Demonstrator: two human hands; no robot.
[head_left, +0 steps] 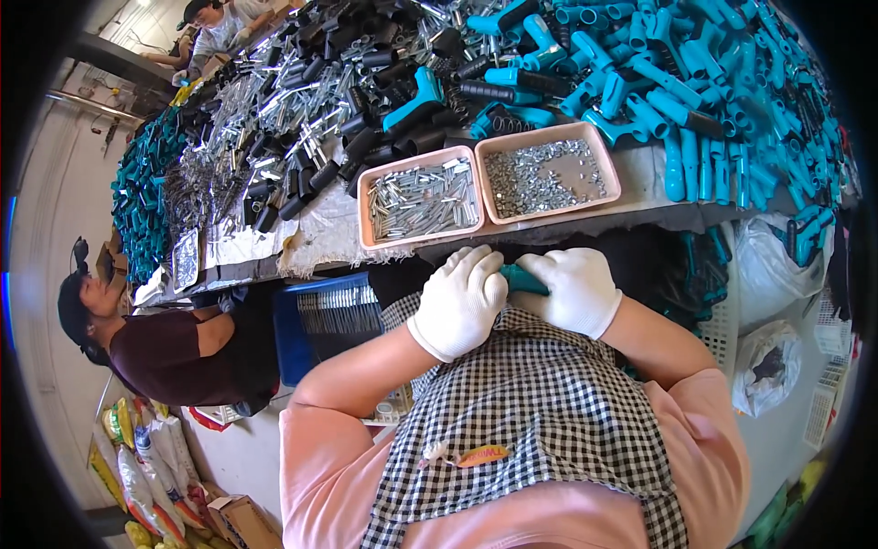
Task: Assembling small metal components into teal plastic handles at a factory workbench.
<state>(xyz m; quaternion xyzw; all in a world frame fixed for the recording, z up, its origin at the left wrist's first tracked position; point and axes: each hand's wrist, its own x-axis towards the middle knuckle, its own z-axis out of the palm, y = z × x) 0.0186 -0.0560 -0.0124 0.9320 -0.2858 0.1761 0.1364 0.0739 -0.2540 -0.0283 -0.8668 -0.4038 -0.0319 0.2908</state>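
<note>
Two white-gloved hands meet in front of the counter (320, 242), with one teal plastic part (524, 280) between them, above the checked apron (521, 412). The left hand (462, 302) has its fingers curled in on the part's left end. The right hand (572, 291) has its fingers closed on the other end, so only the middle of the part shows; the gloves hide how far the fingers wrap beneath it.

Just beyond the hands, two pinkish trays sit side by side at the counter's near edge. The left tray (425, 237) holds slim metal pins (421, 199); the right tray (558, 210) holds small metal bits (526, 178), with part of its bottom bare. Behind them lie heaps of teal handles (700, 82), mostly to the right, and black pieces (357, 55) mixed with shiny rods (274, 101) further left. A blue bin (294, 339) of metal rods stands left of the left hand. Near it, a co-worker (155, 357) in a dark cap faces the counter.
</note>
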